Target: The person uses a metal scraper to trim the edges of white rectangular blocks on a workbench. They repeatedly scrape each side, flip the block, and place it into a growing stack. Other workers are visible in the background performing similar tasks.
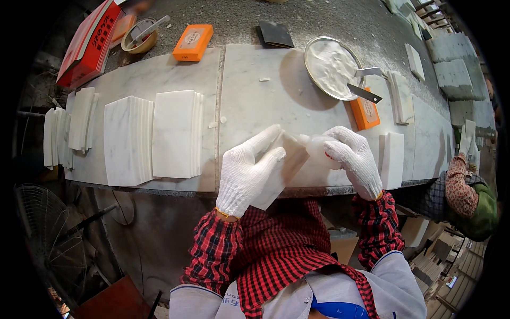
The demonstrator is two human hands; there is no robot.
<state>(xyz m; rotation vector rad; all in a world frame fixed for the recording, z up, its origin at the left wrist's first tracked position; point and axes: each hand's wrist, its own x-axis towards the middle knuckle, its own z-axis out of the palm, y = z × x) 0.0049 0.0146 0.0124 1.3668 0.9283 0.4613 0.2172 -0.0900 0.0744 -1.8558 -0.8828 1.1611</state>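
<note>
My left hand (pixel 240 173), in a white knitted glove, is closed around a thin white marble tile (pixel 270 190), tilted over the bench's front edge. Its thumb and fingers pinch the tile from either side. In my gloved right hand (pixel 357 162) is a small translucent squeeze bottle (pixel 317 151), lying almost sideways. The nozzle points left, close to the tile's upper edge; whether they touch I cannot tell. Beyond the hands, a round metal bowl (pixel 307 69) of white paste (pixel 330 63) holds two putty knives (pixel 366 93). An orange box (pixel 365 112) sits beside the bowl.
Stacked marble tiles (pixel 174 133) stand on the left of the stone bench. At the back are another orange box (pixel 193 42), a dark folded sheet (pixel 274 34), a small bowl (pixel 139 41) and a red box (pixel 90 45). A co-worker's sleeve (pixel 460 186) shows at right; a fan (pixel 50 234) stands lower left.
</note>
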